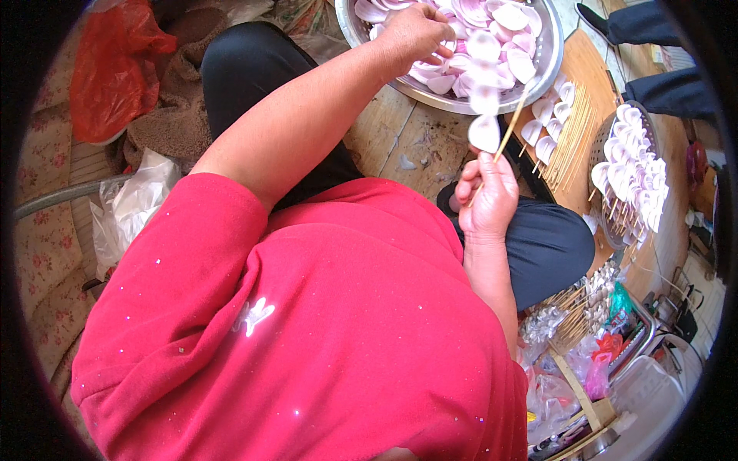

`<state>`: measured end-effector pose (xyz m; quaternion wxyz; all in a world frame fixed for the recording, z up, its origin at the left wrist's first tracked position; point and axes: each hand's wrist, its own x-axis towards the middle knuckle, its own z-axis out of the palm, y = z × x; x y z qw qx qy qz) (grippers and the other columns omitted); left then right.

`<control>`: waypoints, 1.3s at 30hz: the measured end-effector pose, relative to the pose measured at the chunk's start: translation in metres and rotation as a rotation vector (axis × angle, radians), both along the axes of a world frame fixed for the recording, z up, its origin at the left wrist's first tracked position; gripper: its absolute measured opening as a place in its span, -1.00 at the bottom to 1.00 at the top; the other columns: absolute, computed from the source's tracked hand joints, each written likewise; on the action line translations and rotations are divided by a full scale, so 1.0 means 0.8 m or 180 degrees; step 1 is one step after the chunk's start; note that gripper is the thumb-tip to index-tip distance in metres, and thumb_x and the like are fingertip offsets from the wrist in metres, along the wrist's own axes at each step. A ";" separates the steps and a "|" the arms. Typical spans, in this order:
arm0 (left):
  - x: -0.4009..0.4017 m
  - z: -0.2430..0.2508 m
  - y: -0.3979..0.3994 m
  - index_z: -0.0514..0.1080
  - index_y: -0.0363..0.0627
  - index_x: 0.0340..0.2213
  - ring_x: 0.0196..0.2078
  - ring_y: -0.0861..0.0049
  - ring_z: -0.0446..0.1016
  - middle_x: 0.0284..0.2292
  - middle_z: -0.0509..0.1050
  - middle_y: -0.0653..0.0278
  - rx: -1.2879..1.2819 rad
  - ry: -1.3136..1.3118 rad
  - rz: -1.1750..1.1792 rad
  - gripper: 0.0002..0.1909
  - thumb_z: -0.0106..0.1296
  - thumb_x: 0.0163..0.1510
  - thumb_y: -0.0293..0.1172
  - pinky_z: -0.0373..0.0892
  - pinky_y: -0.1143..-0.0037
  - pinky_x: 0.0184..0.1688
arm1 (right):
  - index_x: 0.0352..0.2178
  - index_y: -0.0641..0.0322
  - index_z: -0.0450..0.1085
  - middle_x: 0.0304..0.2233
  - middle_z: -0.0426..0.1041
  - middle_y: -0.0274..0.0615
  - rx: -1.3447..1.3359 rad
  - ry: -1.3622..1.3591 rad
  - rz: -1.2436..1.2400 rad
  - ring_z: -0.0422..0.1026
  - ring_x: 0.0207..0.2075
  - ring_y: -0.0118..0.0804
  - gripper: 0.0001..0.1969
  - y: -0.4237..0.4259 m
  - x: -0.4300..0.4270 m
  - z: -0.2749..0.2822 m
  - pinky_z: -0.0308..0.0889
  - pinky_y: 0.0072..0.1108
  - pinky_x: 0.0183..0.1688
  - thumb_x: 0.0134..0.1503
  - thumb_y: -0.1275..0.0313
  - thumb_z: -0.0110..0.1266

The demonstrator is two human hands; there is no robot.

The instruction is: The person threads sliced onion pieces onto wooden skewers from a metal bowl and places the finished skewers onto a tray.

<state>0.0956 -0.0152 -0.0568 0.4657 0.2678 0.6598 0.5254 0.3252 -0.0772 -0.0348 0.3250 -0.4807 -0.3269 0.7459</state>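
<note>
My left hand (416,36) is over a metal colander (550,63) heaped with red onion pieces (510,17), its fingers apart among the pieces. Nothing is clearly held in it. Below the colander, my right hand (489,199) is closed on a thin bamboo skewer (511,128) that slants up to the right. From the same fingers rises a column of onion pieces (484,133), blurred towards the top and reaching over the colander's rim. Whether these sit on a second skewer is hard to tell.
On a wooden board (581,55) lie bare skewers (576,141) and onion skewers (542,127). A smaller colander (599,141) holds more onion skewers. Another person's trousered legs (663,80) are at upper right. Other skewers (571,322) and plastic bags (553,392) lie at lower right; a red bag (118,75) is at left.
</note>
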 end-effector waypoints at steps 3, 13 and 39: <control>-0.008 -0.013 0.003 0.37 -0.29 -0.29 -0.41 0.42 0.49 -0.42 0.47 0.17 0.0015 0.0567 -0.0021 -0.71 0.02 -0.07 -0.39 0.43 0.49 -0.36 | -0.30 0.32 0.33 -0.68 0.32 -0.31 0.0201 0.0152 -0.0262 0.20 -0.80 -0.57 -0.81 0.008 0.007 0.003 0.07 -0.77 -0.79 0.14 0.41 -0.13; 0.018 -0.014 -0.003 0.50 -0.19 -0.47 -0.40 0.21 0.48 -0.49 0.49 0.03 -0.1379 0.3182 -0.2142 -0.62 0.09 -0.24 -0.10 0.37 0.37 -0.31 | -0.29 0.31 0.32 -0.68 0.32 -0.32 0.0218 0.0096 -0.0102 0.20 -0.80 -0.59 -0.81 0.002 0.011 -0.001 0.07 -0.78 -0.78 0.14 0.40 -0.13; 0.024 -0.035 0.001 0.49 -0.28 -0.48 -0.34 0.14 0.46 -0.45 0.48 -0.05 -0.1314 0.2978 -0.2201 -0.59 -0.13 -0.05 -0.12 0.35 0.36 -0.22 | -0.30 0.29 0.31 -0.69 0.32 -0.32 0.0157 -0.0060 0.0111 0.21 -0.81 -0.58 -0.82 0.000 0.007 0.000 0.05 -0.78 -0.79 0.13 0.39 -0.10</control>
